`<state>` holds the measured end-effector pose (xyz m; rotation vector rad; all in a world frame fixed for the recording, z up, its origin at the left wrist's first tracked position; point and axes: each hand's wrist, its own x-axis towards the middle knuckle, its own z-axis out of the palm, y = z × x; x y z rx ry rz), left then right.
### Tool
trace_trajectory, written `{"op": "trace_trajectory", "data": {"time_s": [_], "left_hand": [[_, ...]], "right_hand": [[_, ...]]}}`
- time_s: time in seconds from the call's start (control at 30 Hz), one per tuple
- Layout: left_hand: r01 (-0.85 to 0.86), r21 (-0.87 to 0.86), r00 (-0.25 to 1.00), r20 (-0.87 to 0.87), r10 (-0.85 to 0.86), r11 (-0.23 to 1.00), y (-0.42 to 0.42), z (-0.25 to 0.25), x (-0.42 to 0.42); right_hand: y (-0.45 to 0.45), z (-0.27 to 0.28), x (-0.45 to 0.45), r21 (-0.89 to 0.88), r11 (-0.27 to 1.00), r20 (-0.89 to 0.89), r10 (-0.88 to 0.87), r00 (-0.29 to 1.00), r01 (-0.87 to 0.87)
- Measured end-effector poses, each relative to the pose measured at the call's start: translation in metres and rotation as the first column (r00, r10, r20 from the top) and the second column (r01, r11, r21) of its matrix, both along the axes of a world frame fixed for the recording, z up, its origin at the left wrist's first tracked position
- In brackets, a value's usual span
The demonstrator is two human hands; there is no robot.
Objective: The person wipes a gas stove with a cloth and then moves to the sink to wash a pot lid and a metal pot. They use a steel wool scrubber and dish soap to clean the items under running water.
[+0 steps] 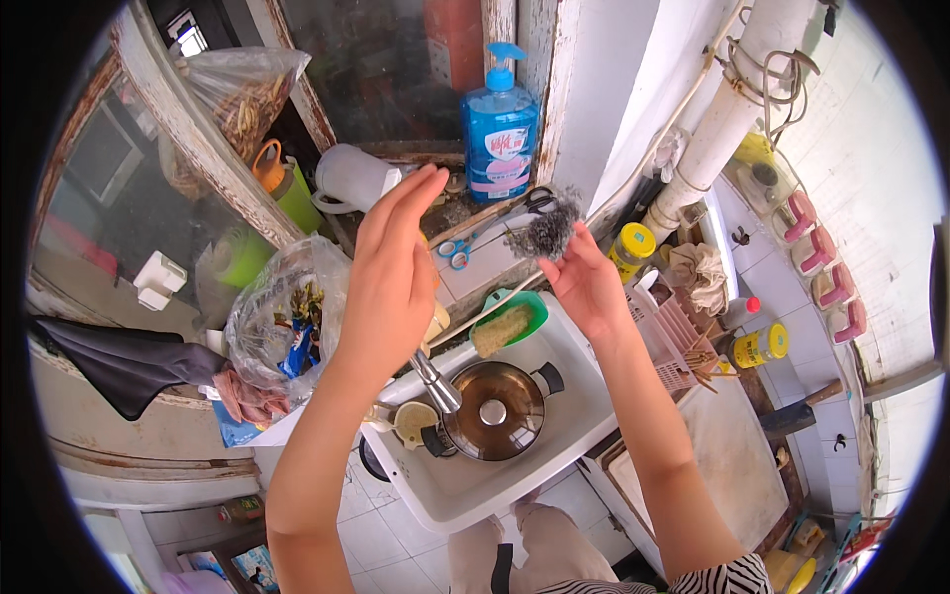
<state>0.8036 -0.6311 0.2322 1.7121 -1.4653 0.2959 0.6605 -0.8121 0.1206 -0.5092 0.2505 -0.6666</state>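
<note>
My right hand grips a dark steel wool scrubber between fingertips and thumb, above the sink's back edge. My left hand is raised over the tap, palm turned inward and fingers extended, with nothing visible in it. Below, a white sink contains a pot with a brown glass lid and black side handles. The metal tap spout reaches over the lid. A green dish holding a tan scrubbing pad rests at the sink's back rim.
Behind are a blue pump bottle, blue-handled scissors and a pale jug. A plastic bag of scraps stands left. On the right are a pink basket, yellow-lidded jars and a cutting board.
</note>
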Motion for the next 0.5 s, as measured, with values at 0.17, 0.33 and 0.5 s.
{"op": "trace_trajectory", "data": {"time_s": [0.17, 0.33, 0.5], "left_hand": [[0.005, 0.03, 0.971, 0.24, -0.012, 1.0, -0.116, 0.03, 0.057], [-0.141, 0.129, 0.873, 0.484, 0.062, 0.982, -0.178, 0.039, 0.084], [-0.168, 0.179, 0.872, 0.485, 0.062, 0.97, -0.191, 0.028, 0.089]], "right_hand": [[-0.06, 0.06, 0.07, 0.061, 0.998, 0.124, -0.003, 0.992, -0.005], [-0.103, 0.067, 0.108, 0.142, 0.99, 0.108, -0.001, 0.994, -0.014], [-0.108, 0.076, 0.123, 0.069, 0.994, 0.135, 0.076, 0.988, -0.086]]}}
